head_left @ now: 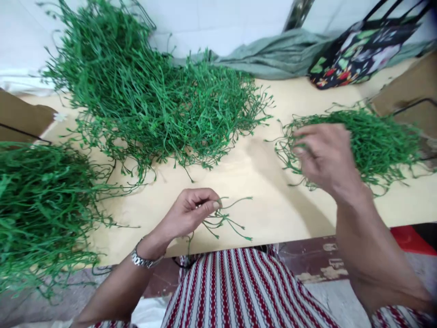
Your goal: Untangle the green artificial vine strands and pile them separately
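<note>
Between thumb and fingertips, my left hand pinches a few thin green stems with small forked tips, held above the table's front edge. They look like artificial plant sprigs. My right hand, slightly blurred, hovers at the left side of a smaller heap of green stems. Its fingers are curled inward, and a trace of green shows among them; what they hold cannot be made out. A large heap of stems rises at the back, and another heap spreads at the left.
The pale yellow tabletop runs along a white tiled wall. Cardboard pieces stand at the left and right ends. A floral bag leans at the back right beside a crumpled grey-green cloth. Something red lies below the right edge.
</note>
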The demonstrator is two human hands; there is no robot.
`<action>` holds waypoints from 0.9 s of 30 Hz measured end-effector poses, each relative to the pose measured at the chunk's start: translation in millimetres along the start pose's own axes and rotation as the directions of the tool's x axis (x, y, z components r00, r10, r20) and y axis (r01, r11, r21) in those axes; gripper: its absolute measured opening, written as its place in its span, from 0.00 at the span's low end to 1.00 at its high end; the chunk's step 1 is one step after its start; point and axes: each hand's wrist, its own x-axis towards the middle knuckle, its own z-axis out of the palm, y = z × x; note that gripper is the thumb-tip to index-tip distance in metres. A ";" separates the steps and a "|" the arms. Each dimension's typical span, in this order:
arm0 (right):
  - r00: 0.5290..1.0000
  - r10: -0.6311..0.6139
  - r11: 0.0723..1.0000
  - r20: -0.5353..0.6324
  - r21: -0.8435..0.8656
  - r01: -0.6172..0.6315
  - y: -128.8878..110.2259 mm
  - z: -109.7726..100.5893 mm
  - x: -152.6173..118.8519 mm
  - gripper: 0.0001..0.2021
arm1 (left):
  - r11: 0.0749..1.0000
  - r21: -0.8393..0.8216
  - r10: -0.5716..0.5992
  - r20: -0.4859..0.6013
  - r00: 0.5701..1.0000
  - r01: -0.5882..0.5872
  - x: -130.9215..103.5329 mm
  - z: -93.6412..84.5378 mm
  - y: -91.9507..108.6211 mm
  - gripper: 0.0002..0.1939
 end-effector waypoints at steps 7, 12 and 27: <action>0.985 0.161 0.934 -0.062 -0.313 -0.172 119.1 31.3 -25.7 0.11 | 0.979 -0.139 -0.156 -0.056 0.986 0.148 12.9 4.4 -3.9 0.08; 0.995 0.029 0.950 -0.096 -0.307 -0.057 120.3 38.3 -31.5 0.12 | 0.966 -0.201 -0.192 -0.143 0.971 0.162 18.3 5.0 -3.0 0.08; 0.894 -0.234 0.668 0.382 0.731 -0.137 -86.2 31.4 18.0 0.32 | 0.977 -0.209 -0.011 -0.205 0.979 -0.033 21.9 18.6 0.2 0.04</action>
